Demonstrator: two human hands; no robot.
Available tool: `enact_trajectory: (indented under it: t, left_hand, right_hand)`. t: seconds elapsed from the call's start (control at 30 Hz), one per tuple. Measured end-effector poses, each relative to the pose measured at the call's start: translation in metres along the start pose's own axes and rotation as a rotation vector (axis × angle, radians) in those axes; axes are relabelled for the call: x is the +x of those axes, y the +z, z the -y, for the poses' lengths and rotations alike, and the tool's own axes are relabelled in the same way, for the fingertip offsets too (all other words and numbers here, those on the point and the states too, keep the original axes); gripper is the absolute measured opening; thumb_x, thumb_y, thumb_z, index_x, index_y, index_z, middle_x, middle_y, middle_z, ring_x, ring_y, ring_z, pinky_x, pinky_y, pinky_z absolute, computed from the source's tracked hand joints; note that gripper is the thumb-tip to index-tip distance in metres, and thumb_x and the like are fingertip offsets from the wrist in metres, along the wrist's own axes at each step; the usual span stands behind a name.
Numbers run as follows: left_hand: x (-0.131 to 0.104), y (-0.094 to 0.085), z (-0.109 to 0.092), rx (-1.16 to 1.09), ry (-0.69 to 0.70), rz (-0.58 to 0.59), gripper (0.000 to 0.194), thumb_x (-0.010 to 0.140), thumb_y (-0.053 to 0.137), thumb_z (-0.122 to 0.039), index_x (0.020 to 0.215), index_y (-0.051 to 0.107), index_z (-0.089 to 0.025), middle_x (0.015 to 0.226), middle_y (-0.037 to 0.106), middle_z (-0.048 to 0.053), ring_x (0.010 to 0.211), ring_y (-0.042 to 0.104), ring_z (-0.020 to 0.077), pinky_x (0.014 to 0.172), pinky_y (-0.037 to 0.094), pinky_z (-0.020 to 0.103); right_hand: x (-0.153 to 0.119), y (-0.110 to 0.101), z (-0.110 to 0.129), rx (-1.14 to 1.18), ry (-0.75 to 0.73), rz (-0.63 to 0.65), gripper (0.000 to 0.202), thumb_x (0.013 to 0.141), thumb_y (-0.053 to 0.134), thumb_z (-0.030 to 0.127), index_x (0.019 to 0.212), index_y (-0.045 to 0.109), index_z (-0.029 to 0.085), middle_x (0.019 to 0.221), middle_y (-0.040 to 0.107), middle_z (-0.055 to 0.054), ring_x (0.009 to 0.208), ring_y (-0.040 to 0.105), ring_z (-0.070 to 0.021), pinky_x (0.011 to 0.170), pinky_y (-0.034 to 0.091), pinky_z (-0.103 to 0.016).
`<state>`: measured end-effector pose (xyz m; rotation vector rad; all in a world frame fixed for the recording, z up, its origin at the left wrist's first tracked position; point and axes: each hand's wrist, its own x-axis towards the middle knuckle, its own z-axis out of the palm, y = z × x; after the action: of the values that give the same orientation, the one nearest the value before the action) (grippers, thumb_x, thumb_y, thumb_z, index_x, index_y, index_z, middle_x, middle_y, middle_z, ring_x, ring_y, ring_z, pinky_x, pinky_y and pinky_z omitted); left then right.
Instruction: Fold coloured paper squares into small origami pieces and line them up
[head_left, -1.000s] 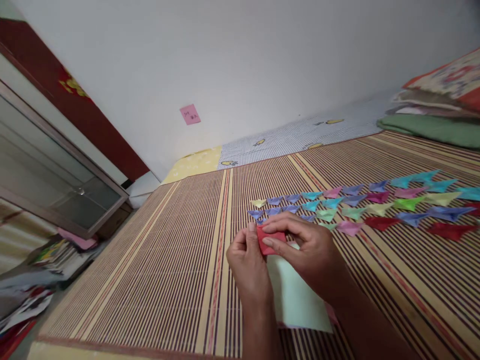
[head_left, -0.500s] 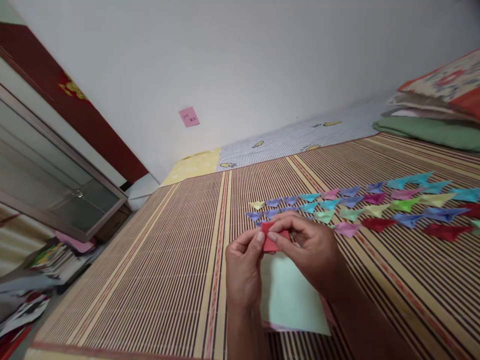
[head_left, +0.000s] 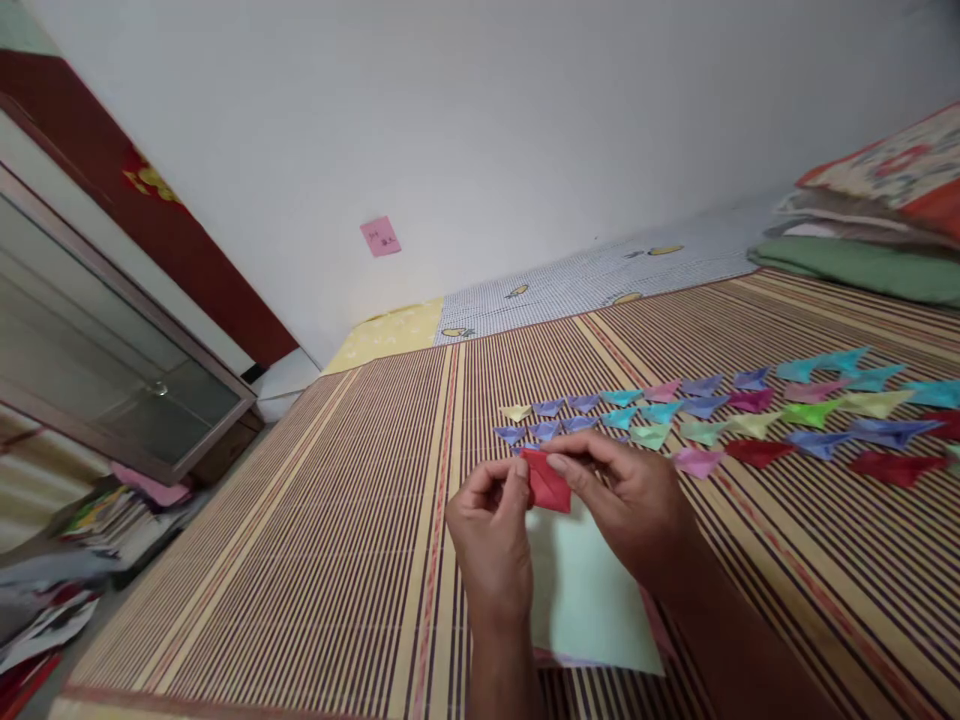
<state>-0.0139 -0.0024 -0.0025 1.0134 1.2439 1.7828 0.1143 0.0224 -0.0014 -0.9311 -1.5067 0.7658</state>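
A small folded red paper [head_left: 549,484] is held up between my two hands. My left hand [head_left: 495,515] pinches its left edge between thumb and fingers. At its upper right, my right hand [head_left: 626,495] grips it with thumb and index finger. A crease shows across the red paper's face. Beneath my hands lies a pale green sheet [head_left: 592,600], with pink paper showing under its edges. Beyond them, several rows of small folded paper shapes [head_left: 701,432] in blue, green, pink, yellow and red rest on the mat.
A striped bamboo mat [head_left: 337,540] covers the bed. Folded bedding [head_left: 847,268] and a patterned pillow [head_left: 900,165] are piled at the far right. A pink note [head_left: 381,236] is on the wall. To the left stand a glass-doored cabinet [head_left: 112,340] and stacked papers [head_left: 101,520].
The red paper has turned so that more of its creased face shows. My right thumb has shifted right, toward its upper right edge.
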Motion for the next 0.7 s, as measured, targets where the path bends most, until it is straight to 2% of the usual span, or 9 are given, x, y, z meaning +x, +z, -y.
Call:
enact_trajectory:
  t: [0.17, 0.37, 0.53, 0.7]
  left_hand:
    - [-0.002, 0.002, -0.001, 0.105, 0.045, 0.022, 0.013, 0.084, 0.077, -0.030, 0.081, 0.081, -0.018, 0.076, 0.076, 0.003, 0.073, 0.068, 0.0167, 0.070, 0.055, 0.027]
    - [-0.003, 0.004, -0.001, 0.167, 0.124, 0.043, 0.009, 0.084, 0.075, -0.023, 0.080, 0.082, -0.020, 0.077, 0.075, 0.003, 0.077, 0.069, 0.0176, 0.073, 0.055, 0.027]
    - [-0.005, 0.006, -0.001, 0.140, 0.067, 0.099, 0.009, 0.084, 0.076, -0.023, 0.082, 0.083, -0.019, 0.074, 0.075, 0.002, 0.073, 0.068, 0.0167, 0.070, 0.054, 0.027]
    - [-0.005, 0.006, 0.000, 0.099, 0.010, 0.121, 0.010, 0.082, 0.077, -0.026, 0.078, 0.080, -0.017, 0.070, 0.072, 0.001, 0.065, 0.063, 0.0131, 0.063, 0.051, 0.023]
  right_hand:
    - [0.002, -0.002, 0.002, -0.009, -0.019, 0.042, 0.012, 0.095, 0.062, 0.022, 0.089, 0.072, 0.021, 0.081, 0.071, 0.001, 0.074, 0.065, -0.0156, 0.069, 0.049, -0.027]
    - [0.003, -0.008, -0.002, -0.031, -0.034, 0.108, 0.015, 0.094, 0.060, 0.023, 0.082, 0.069, 0.020, 0.072, 0.067, 0.002, 0.066, 0.059, -0.0144, 0.062, 0.044, -0.027]
    - [0.003, -0.011, -0.004, -0.067, -0.042, 0.094, 0.015, 0.089, 0.061, 0.020, 0.074, 0.064, 0.020, 0.063, 0.056, 0.004, 0.058, 0.049, -0.0123, 0.055, 0.037, -0.026]
    - [0.004, -0.010, -0.007, -0.030, 0.014, 0.142, 0.016, 0.089, 0.061, 0.024, 0.074, 0.063, 0.020, 0.063, 0.057, 0.004, 0.059, 0.049, -0.0135, 0.055, 0.039, -0.027]
